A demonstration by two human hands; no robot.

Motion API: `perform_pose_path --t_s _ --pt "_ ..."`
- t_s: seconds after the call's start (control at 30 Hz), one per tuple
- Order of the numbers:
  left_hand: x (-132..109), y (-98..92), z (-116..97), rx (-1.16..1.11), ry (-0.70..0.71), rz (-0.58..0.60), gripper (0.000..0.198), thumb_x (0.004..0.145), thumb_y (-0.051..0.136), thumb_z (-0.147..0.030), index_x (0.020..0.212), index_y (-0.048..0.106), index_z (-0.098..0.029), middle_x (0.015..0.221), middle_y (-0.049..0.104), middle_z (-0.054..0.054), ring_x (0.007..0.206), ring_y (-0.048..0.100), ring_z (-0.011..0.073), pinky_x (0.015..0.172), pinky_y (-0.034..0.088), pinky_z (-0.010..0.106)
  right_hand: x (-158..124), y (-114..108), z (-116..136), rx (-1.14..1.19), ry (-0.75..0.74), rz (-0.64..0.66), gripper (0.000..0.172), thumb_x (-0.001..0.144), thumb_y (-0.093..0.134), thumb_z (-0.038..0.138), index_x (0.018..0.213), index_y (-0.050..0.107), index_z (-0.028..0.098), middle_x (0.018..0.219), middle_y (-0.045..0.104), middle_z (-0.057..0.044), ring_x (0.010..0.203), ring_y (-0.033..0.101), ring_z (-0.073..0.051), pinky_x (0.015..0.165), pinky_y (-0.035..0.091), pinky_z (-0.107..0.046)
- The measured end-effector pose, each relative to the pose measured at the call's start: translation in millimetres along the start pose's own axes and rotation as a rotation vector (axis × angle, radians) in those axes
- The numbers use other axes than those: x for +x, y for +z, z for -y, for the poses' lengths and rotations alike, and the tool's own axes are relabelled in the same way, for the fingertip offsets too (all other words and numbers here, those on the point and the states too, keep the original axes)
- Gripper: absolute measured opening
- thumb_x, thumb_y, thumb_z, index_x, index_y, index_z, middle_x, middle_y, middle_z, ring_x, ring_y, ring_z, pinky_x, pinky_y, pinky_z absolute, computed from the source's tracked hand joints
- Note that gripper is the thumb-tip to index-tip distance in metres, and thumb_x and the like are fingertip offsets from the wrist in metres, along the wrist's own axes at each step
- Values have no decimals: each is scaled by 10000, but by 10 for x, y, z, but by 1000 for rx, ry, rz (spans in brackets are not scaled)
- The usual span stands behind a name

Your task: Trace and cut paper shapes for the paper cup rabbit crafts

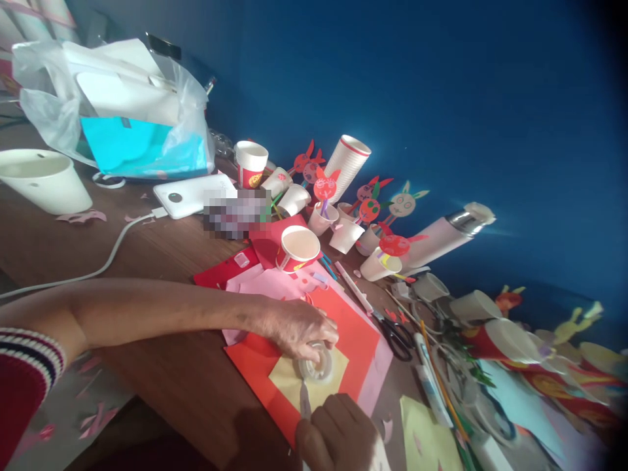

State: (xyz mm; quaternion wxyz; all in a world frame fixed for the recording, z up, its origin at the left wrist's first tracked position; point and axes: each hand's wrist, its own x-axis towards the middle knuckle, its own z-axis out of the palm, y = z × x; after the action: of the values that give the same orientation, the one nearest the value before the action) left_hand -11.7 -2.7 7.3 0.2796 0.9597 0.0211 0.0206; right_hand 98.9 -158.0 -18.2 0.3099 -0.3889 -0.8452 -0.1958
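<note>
My left hand (301, 330) reaches in from the left, its fingers closed on a roll of clear tape (324, 369). That roll is over a pale yellow sheet (283, 383), which lies on larger orange-red paper (350, 318). In the lower middle, my right hand (338, 433) is closed around a tool with a thin grey blade (305, 399). Its blade points up to the near edge of the tape roll; whether they touch is unclear. The fist hides the handle.
Paper cups with rabbit-face cutouts (324, 186) line the blue wall, near a flask (441, 239). Black-handled scissors (396, 335) lie right of the papers. A red-and-white cup (299, 247) stands behind my left hand. A white power bank (193, 194) and plastic bag (49, 121) are at left.
</note>
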Motion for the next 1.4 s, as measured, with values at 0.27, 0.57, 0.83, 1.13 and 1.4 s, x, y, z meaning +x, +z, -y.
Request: perform_pose_path --t_s 0.27,0.57,0.83,1.13,1.4 --pt "11 5 4 -23 -3 5 113 771 593 -222 766 487 -186 835 575 15 784 523 171 621 354 268 -65 -215 -218 211 49 151 192 802 449 67 661 490 191 437 401 35 436 335 -125 450 198 -274" --pt "19 48 31 0 21 -18 124 813 565 -294 784 505 -190 830 580 20 785 522 178 627 345 278 -115 -376 -473 482 223 252 190 885 385 178 725 481 215 553 525 14 516 493 -130 484 359 -246" --pt "2 71 43 21 47 -40 168 853 484 -346 789 508 -191 789 553 23 729 497 171 613 333 281 -214 -345 -665 669 317 200 109 795 405 136 764 475 213 599 490 21 506 470 -122 471 352 -232" --pt "-1 -26 -25 -39 -10 9 160 863 486 -336 807 525 -191 806 546 23 755 505 163 658 350 263 -327 -331 -756 691 439 186 88 764 437 136 753 474 215 595 488 25 482 457 -118 458 334 -237" --pt "22 -45 -54 -33 -64 41 125 849 499 -297 809 526 -182 811 565 26 752 533 170 650 362 259 -333 -306 -817 693 519 195 71 771 469 141 735 493 196 597 475 31 488 459 -107 480 336 -234"
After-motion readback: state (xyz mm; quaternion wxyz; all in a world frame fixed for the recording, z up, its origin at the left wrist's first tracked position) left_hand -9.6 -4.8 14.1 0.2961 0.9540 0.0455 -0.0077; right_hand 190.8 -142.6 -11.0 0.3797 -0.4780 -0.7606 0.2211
